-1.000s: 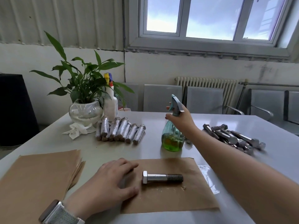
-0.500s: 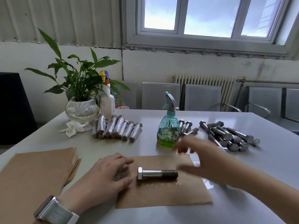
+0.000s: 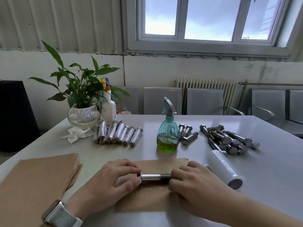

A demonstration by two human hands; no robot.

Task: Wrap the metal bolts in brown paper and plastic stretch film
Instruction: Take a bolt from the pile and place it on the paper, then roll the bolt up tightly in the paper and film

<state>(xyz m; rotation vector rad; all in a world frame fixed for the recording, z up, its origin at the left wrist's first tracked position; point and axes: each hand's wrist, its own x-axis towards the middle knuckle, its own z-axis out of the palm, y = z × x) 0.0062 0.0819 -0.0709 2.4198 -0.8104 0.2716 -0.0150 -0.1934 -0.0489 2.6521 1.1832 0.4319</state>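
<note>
A metal bolt (image 3: 154, 177) lies crosswise on a sheet of brown paper (image 3: 152, 197) near the table's front edge. My left hand (image 3: 113, 182) pinches the bolt's hex head. My right hand (image 3: 195, 182) holds the threaded end with curled fingers. A roll of clear stretch film (image 3: 224, 169) lies just right of the sheet. A stack of brown paper sheets (image 3: 37, 179) sits at the front left. Loose bolts (image 3: 229, 140) are piled at the right. Several wrapped bolts (image 3: 118, 133) lie in a row further back.
A teal spray bottle (image 3: 168, 133) with green liquid stands behind the sheet, with three bolts (image 3: 186, 134) beside it. A potted plant (image 3: 83, 112), a white bottle (image 3: 108, 107) and a crumpled tissue (image 3: 73, 134) occupy the far left. Grey chairs (image 3: 205, 102) line the table's far side.
My right hand let go of the spray bottle, came back and took the bolt's threaded end. My left hand slid from the paper onto the bolt's head.
</note>
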